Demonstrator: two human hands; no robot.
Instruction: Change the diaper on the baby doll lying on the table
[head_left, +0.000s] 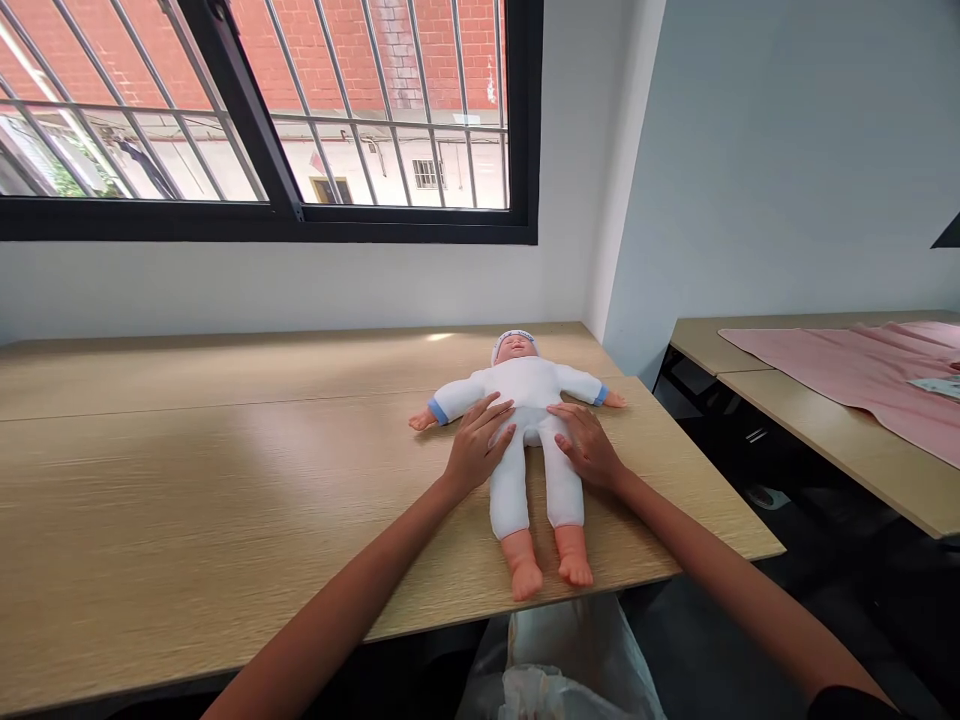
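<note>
A baby doll (525, 385) lies on its back on the wooden table (225, 500), head toward the wall and feet near the front edge. It wears a white suit with blue cuffs and a white cap (513, 336); its arms are spread wide and its feet are bare. My left hand (480, 440) rests on the doll's hip and upper leg at the left, fingers stretched out. On the other side my right hand (589, 445) lies against the opposite hip and thigh, its fingers also extended. Neither hand is wrapped around the doll.
Beneath the front edge hangs a translucent plastic bag (577, 660). To the right, past a gap, a second table (817, 420) carries a pink cloth (862, 370). A barred window (375, 120) with a black frame is set in the white wall behind.
</note>
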